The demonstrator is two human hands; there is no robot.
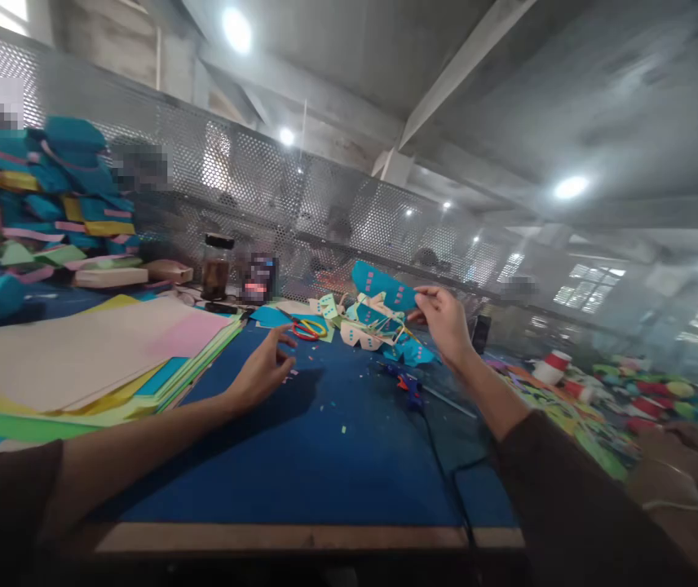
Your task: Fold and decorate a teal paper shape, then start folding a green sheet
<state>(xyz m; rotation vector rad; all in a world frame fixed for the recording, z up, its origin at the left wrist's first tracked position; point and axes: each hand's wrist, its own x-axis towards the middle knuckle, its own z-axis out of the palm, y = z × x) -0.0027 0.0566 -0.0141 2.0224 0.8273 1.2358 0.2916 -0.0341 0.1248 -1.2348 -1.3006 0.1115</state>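
As right hand [447, 322] pinches blue paper [384, 285], seemingly edge-held, tabletop [349, 481] spreading

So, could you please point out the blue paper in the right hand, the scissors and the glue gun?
Blue paper [384, 284], head view: middle of the sheet.
Scissors [307, 333], head view: on the handles.
Glue gun [412, 391], head view: on the body.
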